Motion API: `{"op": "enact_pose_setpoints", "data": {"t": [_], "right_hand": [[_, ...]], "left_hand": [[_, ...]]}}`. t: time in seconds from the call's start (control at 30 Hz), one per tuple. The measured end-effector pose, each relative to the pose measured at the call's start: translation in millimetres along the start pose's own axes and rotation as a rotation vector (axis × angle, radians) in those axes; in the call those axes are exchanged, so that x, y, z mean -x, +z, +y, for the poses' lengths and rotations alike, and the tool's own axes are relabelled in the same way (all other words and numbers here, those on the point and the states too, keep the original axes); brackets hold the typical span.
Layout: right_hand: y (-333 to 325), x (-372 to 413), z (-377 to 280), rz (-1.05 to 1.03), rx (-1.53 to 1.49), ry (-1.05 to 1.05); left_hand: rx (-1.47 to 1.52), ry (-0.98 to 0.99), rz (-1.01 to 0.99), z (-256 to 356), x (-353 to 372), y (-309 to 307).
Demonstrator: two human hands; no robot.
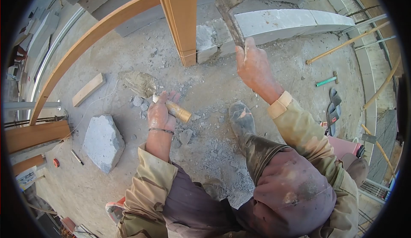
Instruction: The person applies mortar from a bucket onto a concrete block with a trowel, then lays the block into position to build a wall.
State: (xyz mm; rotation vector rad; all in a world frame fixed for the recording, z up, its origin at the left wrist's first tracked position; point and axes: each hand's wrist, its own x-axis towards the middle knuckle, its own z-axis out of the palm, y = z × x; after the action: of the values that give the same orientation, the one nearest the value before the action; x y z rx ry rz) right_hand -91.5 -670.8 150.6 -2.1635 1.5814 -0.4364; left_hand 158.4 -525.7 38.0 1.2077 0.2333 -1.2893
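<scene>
Our left hand [159, 117] grips the wooden-handled trowel [179, 111] near its neck, probably to steady the broad blade pointing away from us above the rubble-strewn floor [201, 83], while our right hand [256, 68] clasps the metal tool [233, 21] low, leaving its head free by the block wall [278, 21]

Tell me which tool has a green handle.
The hammer lying near the sandals; the trowel in the left hand is tan-handled, the tool in the right hand grey.
</scene>
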Motion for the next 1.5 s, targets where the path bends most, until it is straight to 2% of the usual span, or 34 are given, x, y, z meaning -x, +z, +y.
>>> {"op": "enact_pose_setpoints", "data": {"t": [0.07, 0.13, 0.17, 0.27, 0.43, 0.47, 0.53, 0.63, 0.73, 0.87, 0.93, 1.07, 1.13, 1.17, 1.23, 1.33, 1.43, 1.5], "right_hand": [[10, -1, 8, 0.047, -0.023, 0.006], [44, -5, 38, -0.141, 0.115, -0.059], [41, -7, 37, -0.136, 0.109, -0.052], [20, -2, 13, -0.153, 0.023, -0.063], [12, 7, -22, -0.108, -0.139, 0.079], [24, 8, -10, -0.101, -0.143, 0.085], [61, 6, 19, -0.149, -0.085, -0.031], [37, -6, 16, -0.159, -0.099, -0.114], [6, -6, -13, -0.078, -0.166, -0.065], [24, -1, -7, -0.081, -0.114, -0.042], [44, -6, 15, -0.228, -0.039, -0.122], [15, 3, -3, -0.175, -0.087, -0.126], [8, 18, -11, -0.162, -0.117, 0.013], [13, 18, -2, -0.16, -0.114, 0.005], [31, 18, 22, -0.291, 0.036, -0.075], [12, 17, 6, -0.237, -0.035, -0.067], [20, 18, 5, -0.197, -0.065, -0.007], [25, 12, 17, -0.226, -0.033, -0.04]], "left_hand": [[-0.004, 0.012, -0.013, 0, 1, 4], [-0.02, 0.007, 0.001, 1, 7, 9], [-0.03, 0.008, -0.002, -1, 5, 10], [-0.009, 0.011, -0.007, -3, 3, 5], [-0.063, -0.054, -0.015, 3, 2, 7], [-0.072, -0.054, -0.019, 3, 1, 6], [-0.043, -0.066, -0.008, 2, -3, 4], [-0.06, -0.053, -0.009, 3, -4, -1], [-0.069, -0.07, 0.021, 4, -2, 5], [-0.056, -0.058, 0.006, 1, -10, 4], [-0.093, -0.067, 0.0, 0, -9, 5], [-0.069, -0.077, 0.011, -1, -12, 0], [-0.044, -0.082, 0.028, 2, -10, 3], [-0.037, -0.077, 0.025, 3, -8, 5], [-0.06, -0.064, 0.059, 4, -6, 9], [-0.084, -0.061, 0.04, 3, -6, 5], [-0.06, -0.077, 0.007, 1, -12, 1], [-0.06, -0.079, -0.005, 2, -8, 2]]}}
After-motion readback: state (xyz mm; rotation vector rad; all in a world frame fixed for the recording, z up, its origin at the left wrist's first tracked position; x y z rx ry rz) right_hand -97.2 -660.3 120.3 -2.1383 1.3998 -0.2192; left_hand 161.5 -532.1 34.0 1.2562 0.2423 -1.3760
